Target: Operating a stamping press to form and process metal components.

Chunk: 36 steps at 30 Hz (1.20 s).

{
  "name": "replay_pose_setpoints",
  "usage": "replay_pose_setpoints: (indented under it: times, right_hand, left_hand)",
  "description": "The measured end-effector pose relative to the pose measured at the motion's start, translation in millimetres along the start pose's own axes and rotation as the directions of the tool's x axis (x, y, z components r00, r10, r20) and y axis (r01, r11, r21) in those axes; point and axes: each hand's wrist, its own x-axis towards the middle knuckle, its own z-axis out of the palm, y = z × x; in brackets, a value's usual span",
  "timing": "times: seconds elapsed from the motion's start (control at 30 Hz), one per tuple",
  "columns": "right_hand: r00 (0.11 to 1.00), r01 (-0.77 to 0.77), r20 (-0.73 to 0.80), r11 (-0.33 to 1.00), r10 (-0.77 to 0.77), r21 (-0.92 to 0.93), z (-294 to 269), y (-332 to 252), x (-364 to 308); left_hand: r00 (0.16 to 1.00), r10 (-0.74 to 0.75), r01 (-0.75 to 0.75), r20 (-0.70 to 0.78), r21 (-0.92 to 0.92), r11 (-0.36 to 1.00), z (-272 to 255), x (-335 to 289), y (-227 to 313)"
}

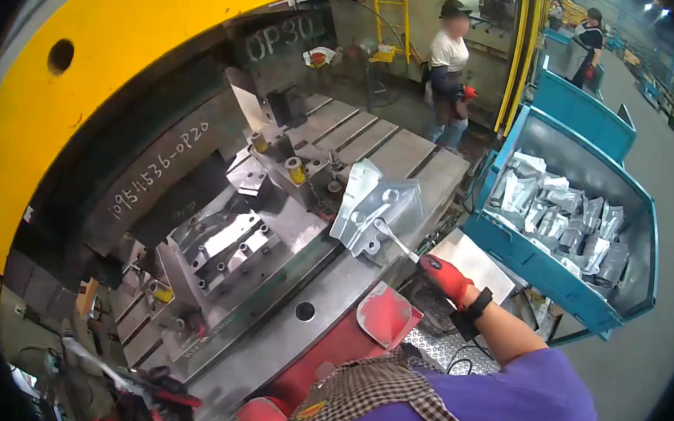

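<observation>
My right hand (pixel 445 278), in a red glove, is closed round a slim silver rod tool (pixel 400 241). The tool's far end meets a bent, stamped sheet-metal part (pixel 394 202) with round holes, which lies tilted at the right end of the press die. At the lower left, in shadow, my left hand (pixel 169 406) wears a red and black glove. Its fingers are wrapped round another pale rod tool (pixel 95 359) pointing up and to the left. Between my hands lies the lower die (pixel 230 245), with shiny metal surfaces and yellow cylinders (pixel 296 170).
A yellow press frame (pixel 171 3) arches overhead, with the dark upper die (pixel 160 167) beneath it. A blue bin (pixel 647 238) of stamped parts stands at the right. Beyond the press bed (pixel 429 166) stands a person (pixel 449 56); others are farther off. Red pads (pixel 384 315) line the near edge.
</observation>
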Motion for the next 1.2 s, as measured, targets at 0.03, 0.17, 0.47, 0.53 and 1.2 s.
replay_pose_setpoints:
  times: [0.03,0.17,0.47,0.53,1.2]
  right_hand:
    - [1.0,0.007,-0.004,1.0,-0.007,-0.021,-1,3,1]
    - [0.997,-0.015,0.072,0.999,0.011,0.052,1,0,0]
    - [0.977,0.053,0.181,0.953,-0.111,0.298,89,-20,-9]
    - [0.962,0.03,0.249,0.951,-0.111,0.308,121,-30,-4]
    - [0.856,0.112,0.506,0.993,-0.11,0.026,312,-23,202]
  left_hand:
    - [0.993,-0.07,0.07,-0.091,-0.004,0.998,2,-7,-22]
    - [0.851,-0.036,0.084,-0.524,0.068,0.994,-6,-35,-115]
    - [0.69,0.043,0.082,-0.723,0.137,0.987,-19,-80,-207]
    - [0.701,0.028,0.085,-0.713,0.123,0.989,-20,-86,-205]
    - [0.665,0.046,0.066,-0.745,0.12,0.991,16,-77,-190]
